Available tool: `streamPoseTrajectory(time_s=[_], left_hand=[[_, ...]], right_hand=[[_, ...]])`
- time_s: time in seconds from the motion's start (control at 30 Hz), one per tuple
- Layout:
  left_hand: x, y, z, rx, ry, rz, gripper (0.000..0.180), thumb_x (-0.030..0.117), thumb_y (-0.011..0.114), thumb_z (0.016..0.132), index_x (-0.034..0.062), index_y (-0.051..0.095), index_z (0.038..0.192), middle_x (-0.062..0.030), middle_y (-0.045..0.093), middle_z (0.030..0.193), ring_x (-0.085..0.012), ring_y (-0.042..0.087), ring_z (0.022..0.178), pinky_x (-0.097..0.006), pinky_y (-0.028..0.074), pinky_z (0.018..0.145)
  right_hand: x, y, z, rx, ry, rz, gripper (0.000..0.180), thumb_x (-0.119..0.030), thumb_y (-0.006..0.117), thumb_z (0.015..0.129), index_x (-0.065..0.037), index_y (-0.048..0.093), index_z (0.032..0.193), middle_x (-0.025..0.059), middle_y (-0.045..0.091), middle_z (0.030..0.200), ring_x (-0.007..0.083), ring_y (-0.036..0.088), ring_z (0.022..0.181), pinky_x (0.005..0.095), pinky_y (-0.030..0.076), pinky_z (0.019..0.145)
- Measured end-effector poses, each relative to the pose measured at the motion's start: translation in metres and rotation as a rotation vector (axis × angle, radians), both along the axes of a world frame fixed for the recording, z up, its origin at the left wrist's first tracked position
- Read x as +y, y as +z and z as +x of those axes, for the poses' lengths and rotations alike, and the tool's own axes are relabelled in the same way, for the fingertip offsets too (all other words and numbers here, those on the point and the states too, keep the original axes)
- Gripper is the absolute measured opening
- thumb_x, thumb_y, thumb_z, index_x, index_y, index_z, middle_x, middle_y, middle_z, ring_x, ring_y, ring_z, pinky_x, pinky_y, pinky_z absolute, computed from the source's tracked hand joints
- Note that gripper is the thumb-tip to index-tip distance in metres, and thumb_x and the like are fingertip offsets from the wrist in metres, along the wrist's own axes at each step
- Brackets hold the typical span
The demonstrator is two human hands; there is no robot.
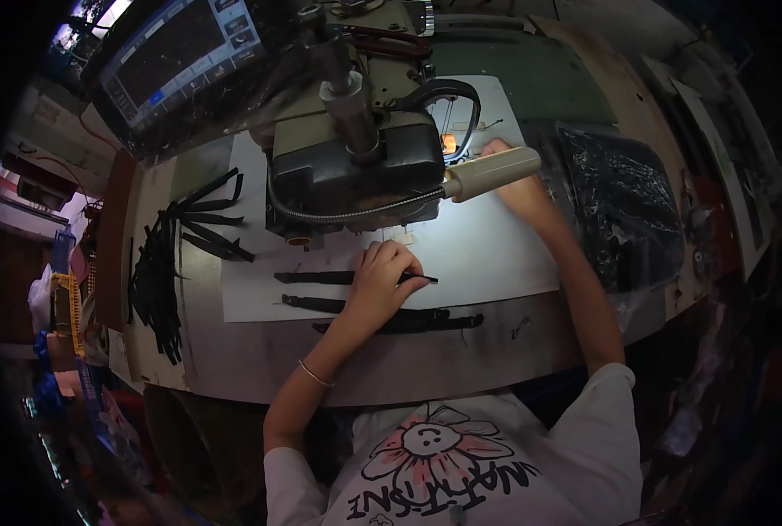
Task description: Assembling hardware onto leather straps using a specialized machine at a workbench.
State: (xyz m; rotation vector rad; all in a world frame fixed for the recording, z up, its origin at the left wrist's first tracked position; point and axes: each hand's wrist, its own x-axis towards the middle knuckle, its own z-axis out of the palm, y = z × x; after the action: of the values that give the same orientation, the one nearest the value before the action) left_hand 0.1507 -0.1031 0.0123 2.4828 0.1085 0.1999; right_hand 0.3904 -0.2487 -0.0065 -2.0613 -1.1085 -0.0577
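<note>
My left hand (380, 279) rests over the white sheet, its fingers and thumb closed around a black fabric strap (314, 278). The strap's short end pokes out to the right past my thumb. Just below lie more black straps (435, 323), partly under my left wrist. My right hand (515, 188) reaches up beside the lit needle area of a sewing machine (364, 162). A cream-coloured cylindrical lamp (493, 174) covers much of that hand, so its fingers and anything in them are mostly hidden.
A pile of black straps (156, 280) lies on the table's left side. On the right is a black plastic-wrapped bundle (623, 206). A control screen (180, 66) stands at the upper left. The white sheet (487, 254) spreads under the machine head. The metal table edge (259, 381) curves in front of me.
</note>
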Motion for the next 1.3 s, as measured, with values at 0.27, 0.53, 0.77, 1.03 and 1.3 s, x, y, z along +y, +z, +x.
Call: streamPoseTrajectory(time_s=[0.27,0.53,0.77,1.03,1.3], left_hand=[[0.001,-0.016,0.007,-0.062,0.209,-0.407,0.014,0.022,0.069,0.075,0.0086,0.064,0.077,-0.0004,0.064,0.074,-0.0165,0.056,0.070,-0.030,0.037,0.077],[-0.002,-0.013,0.004,-0.230,0.249,-0.298,0.012,0.019,0.070,0.073,0.0085,0.065,0.075,-0.0009,0.064,0.072,-0.0164,0.055,0.068,-0.029,0.035,0.079],[-0.002,-0.011,0.002,-0.274,0.193,-0.220,0.008,0.015,0.071,0.073,0.0089,0.067,0.077,-0.0007,0.066,0.074,-0.0132,0.057,0.073,-0.030,0.035,0.085],[0.002,-0.012,0.000,-0.308,0.159,-0.211,0.008,0.013,0.071,0.072,0.0095,0.069,0.079,-0.0002,0.065,0.074,-0.0124,0.057,0.072,-0.029,0.033,0.084],[-0.004,-0.009,0.000,-0.340,0.186,-0.127,0.007,0.013,0.071,0.071,0.0105,0.069,0.076,0.0002,0.065,0.073,-0.0134,0.056,0.071,-0.029,0.032,0.084]], right_hand=[[-0.014,0.014,-0.122,0.714,0.034,0.245,0.012,-0.005,0.064,0.081,-0.001,0.053,0.075,0.0013,0.058,0.062,0.0031,0.051,0.050,0.0183,0.040,0.044],[-0.003,0.005,-0.146,0.122,0.042,0.248,0.013,-0.003,0.067,0.075,-0.001,0.054,0.075,0.0086,0.055,0.068,0.0173,0.056,0.053,0.0263,0.045,0.049],[-0.003,0.001,-0.145,-0.100,0.174,0.278,0.014,0.001,0.065,0.076,0.002,0.054,0.084,0.0122,0.058,0.075,0.0236,0.059,0.062,0.0297,0.048,0.052],[-0.003,0.000,-0.145,-0.154,0.209,0.258,0.017,0.001,0.065,0.075,0.002,0.054,0.088,0.0140,0.059,0.081,0.0254,0.060,0.067,0.0304,0.049,0.055],[-0.004,-0.001,-0.147,-0.170,0.201,0.251,0.019,0.002,0.064,0.074,0.003,0.054,0.090,0.0145,0.060,0.084,0.0261,0.061,0.069,0.0305,0.049,0.056]])
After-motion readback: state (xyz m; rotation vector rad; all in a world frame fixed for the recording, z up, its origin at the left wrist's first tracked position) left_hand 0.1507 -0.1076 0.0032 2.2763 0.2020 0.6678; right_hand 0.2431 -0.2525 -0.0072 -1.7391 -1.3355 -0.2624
